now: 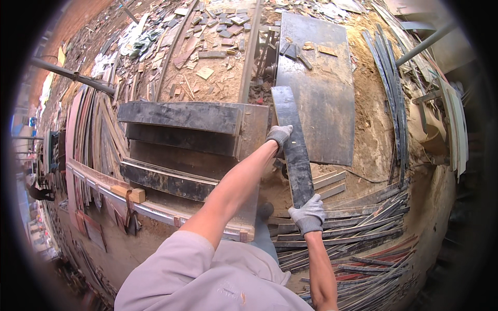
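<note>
A long dark-faced plywood strip is held out in front of me, its far end over the near left corner of a large plywood sheet. My left hand, in a grey glove, is closed on the strip's left edge around its middle. At the strip's near end, my right hand grips it, also gloved in grey. Left of the strip, a flat worktable carries a stack of black-faced plywood strips and another such stack nearer to me. The fingers' undersides are hidden.
A large dark plywood sheet with offcuts on it lies ahead. Piled narrow strips cover the ground at right. A measuring rail with a wood block edges the table. Metal poles stick in from the sides.
</note>
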